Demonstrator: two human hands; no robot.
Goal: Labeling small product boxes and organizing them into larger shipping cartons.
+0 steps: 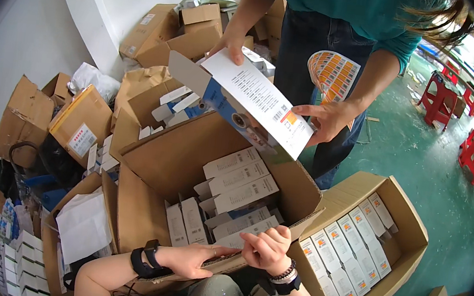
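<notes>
My left hand lies with its fingers stretched along the near edge of a large open carton. Above that carton's near right side my right hand is curled closed; whatever its fingers hold, if anything, is hidden. Inside stand several white boxes, some with flaps up. Across from me, a co-worker in a teal top holds a white and blue printed box tilted over the carton, its end flap open. The co-worker's thumb touches the box beside an orange sticker. A curled sheet of orange stickers hangs by the same arm.
At right, a second carton holds rows of white boxes with orange stickers. More cartons and white boxes crowd the left wall. A carton with white paper adjoins mine. Red stools stand on the green floor.
</notes>
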